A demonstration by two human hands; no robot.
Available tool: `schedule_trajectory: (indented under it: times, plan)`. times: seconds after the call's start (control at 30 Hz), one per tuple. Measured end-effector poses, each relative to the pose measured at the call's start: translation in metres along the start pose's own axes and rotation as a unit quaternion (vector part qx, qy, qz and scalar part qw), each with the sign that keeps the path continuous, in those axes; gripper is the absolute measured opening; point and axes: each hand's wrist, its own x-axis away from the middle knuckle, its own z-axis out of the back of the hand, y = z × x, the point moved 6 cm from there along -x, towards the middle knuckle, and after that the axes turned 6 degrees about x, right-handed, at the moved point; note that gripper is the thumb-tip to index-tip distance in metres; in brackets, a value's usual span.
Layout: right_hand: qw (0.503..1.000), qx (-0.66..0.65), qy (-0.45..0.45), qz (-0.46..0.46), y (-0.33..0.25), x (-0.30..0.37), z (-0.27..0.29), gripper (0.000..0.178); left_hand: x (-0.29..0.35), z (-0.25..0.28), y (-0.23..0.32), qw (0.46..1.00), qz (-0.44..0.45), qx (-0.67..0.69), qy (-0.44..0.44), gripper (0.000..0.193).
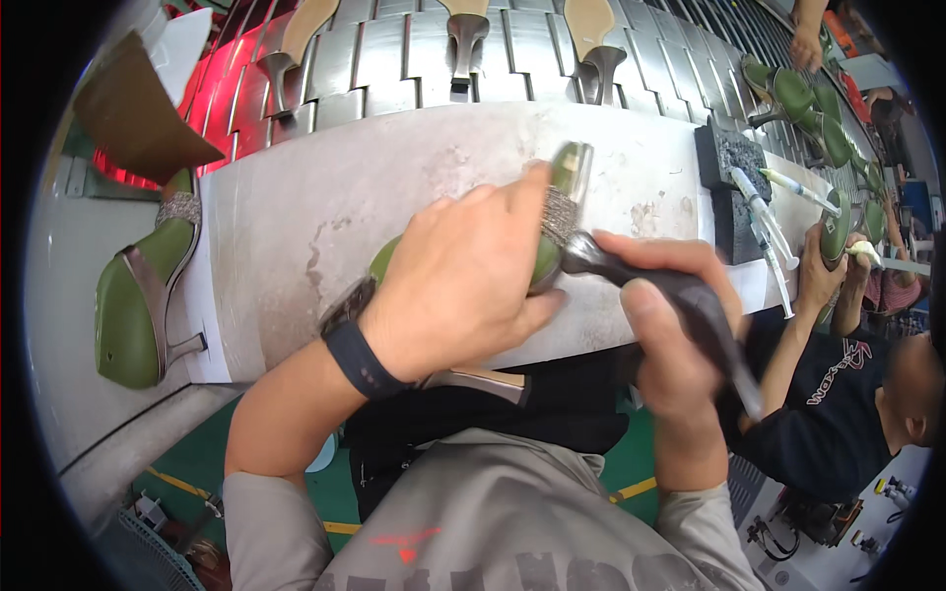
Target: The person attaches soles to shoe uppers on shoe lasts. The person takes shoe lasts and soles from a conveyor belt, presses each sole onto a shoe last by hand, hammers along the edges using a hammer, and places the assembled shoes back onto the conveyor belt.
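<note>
My left hand (463, 271) lies over a heeled sandal (560, 215) on a green last, fingers wrapped round it, above the pale worktop. A glittery strap and the green tip show past the fingers; the hand covers most of the sandal. In my right hand (680, 340) is a dark, smooth tool (695, 305) with a rounded end, which meets the sandal beside the glittery strap. Its tapered tail sticks out below the fist and is blurred. I cannot make out its exact kind.
Another sandal on a green last (148, 305) stands at the left. Heeled soles (467, 39) sit on the metal conveyor (532, 54) at the back. A black foam block (729, 187) and syringes (759, 217) are at the right, near a co-worker (828, 394) holding a green last.
</note>
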Motion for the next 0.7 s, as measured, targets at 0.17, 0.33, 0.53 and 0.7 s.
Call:
schedule_trajectory:
  times: [0.17,0.33,0.53,0.7]
  plan:
    - [0.993,-0.110,-0.030,0.016,0.011,-0.040,0.001,0.018,-0.004,0.002,-0.002,0.999,0.028,0.005,-0.025,0.095]
    - [0.996,-0.071,0.012,0.046,0.013,-0.071,0.002,0.016,-0.005,0.000,-0.004,1.000,-0.006,0.010,-0.006,0.089]
    - [0.983,-0.159,0.055,-0.074,0.069,-0.120,-0.003,0.018,-0.004,0.016,-0.012,0.998,0.034,0.040,-0.032,0.092]
    - [0.967,-0.227,0.058,-0.095,0.098,-0.090,0.010,0.018,0.015,0.081,0.026,0.957,-0.109,0.206,0.170,0.104]
